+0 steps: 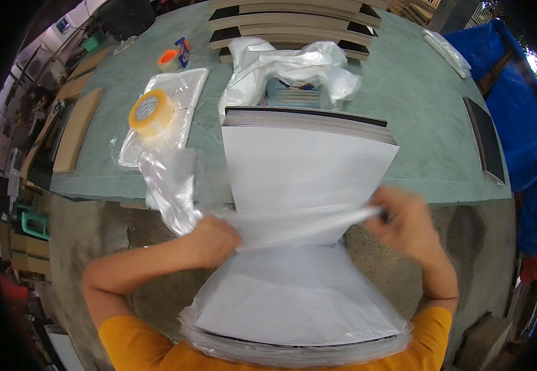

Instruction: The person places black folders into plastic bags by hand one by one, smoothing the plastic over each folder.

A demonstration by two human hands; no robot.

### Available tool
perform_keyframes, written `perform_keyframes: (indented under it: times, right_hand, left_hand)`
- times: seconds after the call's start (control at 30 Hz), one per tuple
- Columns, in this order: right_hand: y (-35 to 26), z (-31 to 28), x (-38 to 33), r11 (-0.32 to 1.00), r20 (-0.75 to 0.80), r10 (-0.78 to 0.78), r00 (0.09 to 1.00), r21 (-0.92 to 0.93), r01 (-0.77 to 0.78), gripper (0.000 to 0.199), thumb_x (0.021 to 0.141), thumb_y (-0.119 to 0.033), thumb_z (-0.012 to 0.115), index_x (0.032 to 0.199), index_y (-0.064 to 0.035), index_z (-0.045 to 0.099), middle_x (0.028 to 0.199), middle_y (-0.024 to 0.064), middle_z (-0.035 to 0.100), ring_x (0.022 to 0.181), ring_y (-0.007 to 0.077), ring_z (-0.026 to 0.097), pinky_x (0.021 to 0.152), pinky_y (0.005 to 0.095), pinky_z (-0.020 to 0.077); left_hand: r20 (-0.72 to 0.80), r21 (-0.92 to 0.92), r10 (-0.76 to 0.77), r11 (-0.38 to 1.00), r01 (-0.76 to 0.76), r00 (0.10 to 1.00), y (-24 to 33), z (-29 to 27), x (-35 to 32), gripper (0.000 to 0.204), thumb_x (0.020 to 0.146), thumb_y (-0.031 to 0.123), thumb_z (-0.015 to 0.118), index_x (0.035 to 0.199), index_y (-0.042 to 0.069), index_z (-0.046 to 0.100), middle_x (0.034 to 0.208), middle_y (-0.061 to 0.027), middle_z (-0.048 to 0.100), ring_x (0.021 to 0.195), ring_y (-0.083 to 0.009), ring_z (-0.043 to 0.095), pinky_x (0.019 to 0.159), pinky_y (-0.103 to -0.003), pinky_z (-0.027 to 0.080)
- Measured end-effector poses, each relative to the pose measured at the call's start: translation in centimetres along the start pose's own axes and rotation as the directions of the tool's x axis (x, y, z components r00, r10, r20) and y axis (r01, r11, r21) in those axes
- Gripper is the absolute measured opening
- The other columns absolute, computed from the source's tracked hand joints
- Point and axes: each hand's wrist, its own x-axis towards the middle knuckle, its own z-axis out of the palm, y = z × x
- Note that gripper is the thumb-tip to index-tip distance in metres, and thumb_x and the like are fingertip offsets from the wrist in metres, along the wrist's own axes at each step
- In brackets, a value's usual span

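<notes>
The left grip point(214, 241) was closed on one end of a band of clear plastic film point(299, 227), and the right grip point(403, 224), blurred, pinched its other end, so that the film stretched taut between them. The stack of white-faced sheets point(309, 162) stood tilted between the two grips, the film crossing its lower part and its dark-edged top rising beyond them above the green surface point(417, 142). Nearer the person than both grips, a white bundle in clear plastic point(299, 297) spread toward the yellow shirt point(129, 340); the film hid whether it was one piece with the stack. Just beyond the left grip hung a crumpled plastic sleeve point(171, 185), and farther off on that side lay a pile of flat clear bags point(185, 102) with a yellow tape roll point(151, 112) on it and an orange tape roll point(169, 60) behind. Left of these was a cardboard strip point(78, 133). Straight ahead, past the stack, lay bunched white plastic point(250, 62) before piled dark-and-tan boards point(290, 31). Beyond the right grip and farther right, a dark panel point(484, 139) lay near a blue tarpaulin point(519, 111).
</notes>
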Motion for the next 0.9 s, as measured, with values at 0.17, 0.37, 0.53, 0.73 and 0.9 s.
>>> perform_keyframes:
  times: [0.17, 0.37, 0.53, 0.73, 0.9]
  right_hand:
    - [3.5, 2.3, 0.5, 0.991, -0.527, 0.129, 0.84, 0.103, -0.088, 0.024, 0.063, -0.007, 0.061, 0.086, -0.0051, 0.052, 0.078, 0.0088, 0.054, 0.066, 0.0209, 0.055, 0.06, 0.0297, 0.0452]
    - [3.3, 2.4, 2.1, 0.845, -0.634, -0.323, 0.703, -0.527, -0.087, 0.056, 0.058, 0.005, 0.048, 0.113, -0.0063, 0.048, 0.09, 0.0112, 0.055, 0.083, 0.0304, 0.054, 0.07, 0.0375, 0.0456]
    - [3.8, 1.0, -0.8, 0.952, -0.558, -0.194, 0.807, -0.305, 0.018, 0.049, 0.055, 0.008, 0.054, 0.103, -0.0017, 0.057, 0.094, 0.0147, 0.056, 0.081, 0.0265, 0.056, 0.067, 0.0315, 0.0459]
    - [9.4, 0.0, -4.2, 0.364, -0.073, -0.073, 0.995, 0.927, 0.095, 0.028, 0.06, 0.002, 0.064, 0.088, 0.0043, 0.061, 0.076, 0.0112, 0.061, 0.067, 0.0166, 0.058, 0.061, 0.0262, 0.0459]
    - [12.6, 9.7, -6.0, -0.152, 0.562, -0.062, 0.825, 0.812, -0.564, 0.029, 0.065, -0.001, 0.058, 0.093, 0.0037, 0.053, 0.088, 0.0116, 0.06, 0.075, 0.014, 0.058, 0.064, 0.0225, 0.0459]
  left_hand:
    - [-0.519, -0.848, -0.594, 0.264, -0.46, 0.615, -5.5, -1.7, -4.1, 0.014, 0.073, 0.01, 0.063, 0.082, 0.002, 0.056, 0.07, -0.009, 0.057, 0.067, -0.0195, 0.058, 0.061, -0.029, 0.047]
    - [-0.83, -0.511, -0.524, 0.852, 0.117, 0.19, -5.8, -4.6, 0.3, 0.053, 0.057, -0.012, 0.054, 0.106, 0.008, 0.054, 0.113, -0.0122, 0.044, 0.088, -0.0228, 0.052, 0.068, -0.03, 0.046]
    - [-0.93, -0.25, -0.292, 0.948, 0.197, 0.225, -2.8, -5.2, -1.3, 0.066, 0.05, -0.014, 0.052, 0.11, 0.014, 0.055, 0.107, -0.0115, 0.049, 0.081, -0.0235, 0.053, 0.064, -0.03, 0.046]
    - [-0.754, -0.655, -0.216, 0.325, -0.682, 0.621, -6.9, -1.2, -3.4, 0.04, 0.053, 0.003, 0.069, 0.092, -0.001, 0.061, 0.074, -0.0069, 0.06, 0.066, -0.0124, 0.055, 0.057, -0.022, 0.043]
    - [-0.172, -0.869, -0.079, -0.457, -0.189, 0.982, -4.9, 9.3, 1.5, 0.04, 0.062, 0.014, 0.067, 0.095, -0.005, 0.057, 0.074, -0.0055, 0.057, 0.059, -0.01, 0.05, 0.053, -0.019, 0.037]
